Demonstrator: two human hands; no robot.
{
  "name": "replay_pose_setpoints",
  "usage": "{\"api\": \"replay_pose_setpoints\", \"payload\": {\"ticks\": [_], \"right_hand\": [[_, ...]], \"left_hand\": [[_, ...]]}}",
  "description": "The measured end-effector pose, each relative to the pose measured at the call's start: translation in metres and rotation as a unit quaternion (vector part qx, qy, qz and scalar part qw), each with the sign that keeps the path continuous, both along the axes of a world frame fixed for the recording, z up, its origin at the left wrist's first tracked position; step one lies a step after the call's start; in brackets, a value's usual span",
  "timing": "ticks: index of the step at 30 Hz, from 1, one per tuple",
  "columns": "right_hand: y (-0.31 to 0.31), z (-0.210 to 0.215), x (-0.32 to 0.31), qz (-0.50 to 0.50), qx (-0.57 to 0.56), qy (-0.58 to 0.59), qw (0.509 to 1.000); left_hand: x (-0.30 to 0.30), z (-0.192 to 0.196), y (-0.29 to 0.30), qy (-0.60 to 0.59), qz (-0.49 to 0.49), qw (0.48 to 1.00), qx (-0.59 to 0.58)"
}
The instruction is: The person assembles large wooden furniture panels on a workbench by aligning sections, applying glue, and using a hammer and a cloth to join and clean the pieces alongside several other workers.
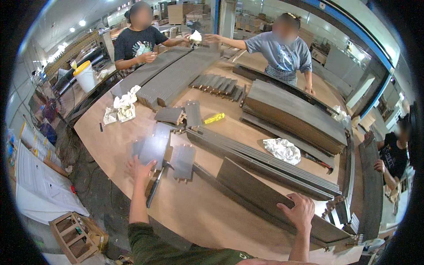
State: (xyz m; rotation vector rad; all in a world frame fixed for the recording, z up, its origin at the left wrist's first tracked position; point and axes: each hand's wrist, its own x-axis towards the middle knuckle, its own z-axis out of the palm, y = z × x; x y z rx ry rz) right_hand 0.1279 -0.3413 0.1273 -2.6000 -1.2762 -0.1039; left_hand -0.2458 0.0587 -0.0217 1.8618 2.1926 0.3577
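Observation:
My left hand point(142, 169) has its fingers spread at the near edge of a short dark grey panel point(153, 150), which overlaps other pieces. Right of it lies a second short panel point(183, 161) with wooden dowels along its ends. A hammer point(154, 187) with a black handle rests between that panel and my left wrist. My right hand point(300, 210) is closed over the upper edge of a long dark board point(251, 187), which stands tilted along the table's near right side. Behind it runs a stack of long narrow dark strips point(265, 162).
A yellow tool point(214, 118), crumpled white wrapping point(282, 150) and another hammer point(320, 163) lie on the brown tabletop point(110, 152). Large dark boards point(296, 112) are stacked at right. Two people stand across the table, one hand passing something white point(195, 37); another person handles a board point(370, 176) at far right.

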Motion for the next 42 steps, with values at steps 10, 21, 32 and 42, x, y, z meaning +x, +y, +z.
{"api": "replay_pose_setpoints", "payload": {"ticks": [10,21,32,42], "right_hand": [[0.001,0.011,0.001,-0.008,-0.001,0.027,1.0],[-0.016,0.003,-0.005,0.02,0.048,0.004,0.999],[-0.016,0.004,0.002,0.009,0.029,0.006,1.0],[-0.015,0.001,-0.004,0.019,0.025,-0.004,0.999]], "left_hand": [[0.083,-0.002,0.045,0.067,-0.089,0.992,-0.054],[0.116,0.024,0.027,0.116,-0.124,0.984,-0.062],[0.057,0.145,0.057,-0.673,-0.1,0.723,0.122],[0.192,0.097,-0.037,-0.497,-0.276,0.799,0.197]]}}
